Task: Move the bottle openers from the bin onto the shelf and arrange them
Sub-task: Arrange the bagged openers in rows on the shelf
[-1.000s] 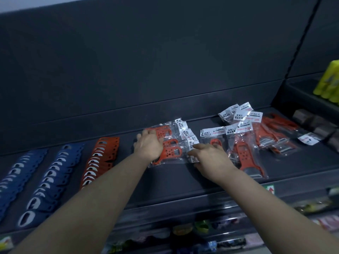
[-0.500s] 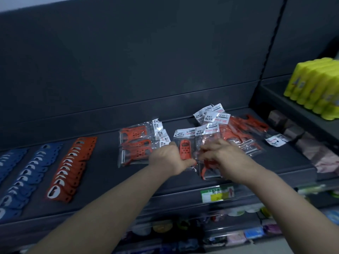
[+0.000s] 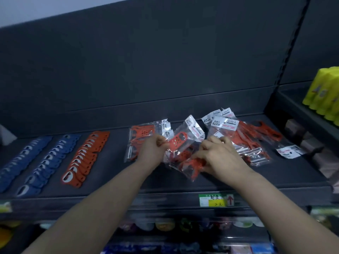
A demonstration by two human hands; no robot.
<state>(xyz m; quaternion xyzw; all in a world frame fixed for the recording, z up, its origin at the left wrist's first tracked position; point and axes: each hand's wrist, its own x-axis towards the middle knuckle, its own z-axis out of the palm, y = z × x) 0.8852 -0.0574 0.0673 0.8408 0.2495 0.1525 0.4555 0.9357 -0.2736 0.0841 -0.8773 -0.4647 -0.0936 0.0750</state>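
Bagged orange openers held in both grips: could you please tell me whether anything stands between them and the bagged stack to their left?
Nothing visible does except the left grip holding them; the bagged orange openers sit right beside the bagged stack on the shelf.

Rows of loose bottle openers (image 3: pixel 55 158) on the shelf (image 3: pixel 275 176) at left, stacked packets (image 3: pixel 141 136) to their right, lifted packets (image 3: pixel 183 149) at centre between left hand (image 3: pixel 154 153) and right hand (image 3: pixel 220 158), heaped packets (image 3: pixel 247 136) further right, price tag (image 3: pixel 216 199) on the front edge below

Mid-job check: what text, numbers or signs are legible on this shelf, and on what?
"削皮", handwritten, probably: shelf-edge price tag; its yellow box is blurred.
Red up arrow: same tag, right end.
White header cards on the packets: print too blurred.
Yellow bottles: markings too blurred.
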